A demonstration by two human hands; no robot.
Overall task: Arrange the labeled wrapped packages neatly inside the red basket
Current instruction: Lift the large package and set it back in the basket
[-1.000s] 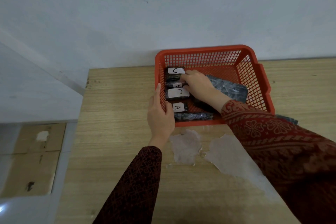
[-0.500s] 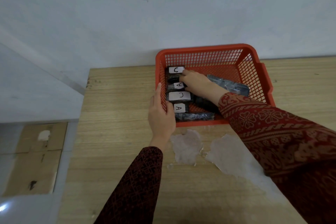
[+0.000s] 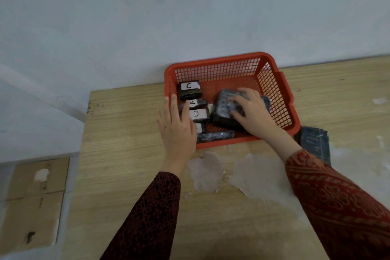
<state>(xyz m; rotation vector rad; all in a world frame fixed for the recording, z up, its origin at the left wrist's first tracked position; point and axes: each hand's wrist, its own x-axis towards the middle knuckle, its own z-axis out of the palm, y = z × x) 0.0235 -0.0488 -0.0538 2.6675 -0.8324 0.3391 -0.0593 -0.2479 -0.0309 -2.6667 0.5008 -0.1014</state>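
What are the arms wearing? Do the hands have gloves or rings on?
Both arms wear long sleeves with small woven patterns. The left sleeve looks dark maroon with a fine diamond grid. The right sleeve is a brighter red with gold flower and scroll shapes. The left hand and right hand are bare: no gloves, and no rings that I can see.

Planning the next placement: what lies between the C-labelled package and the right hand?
In the head view, bare red mesh basket floor separates the dark wrapped C-labelled package from the right hand.
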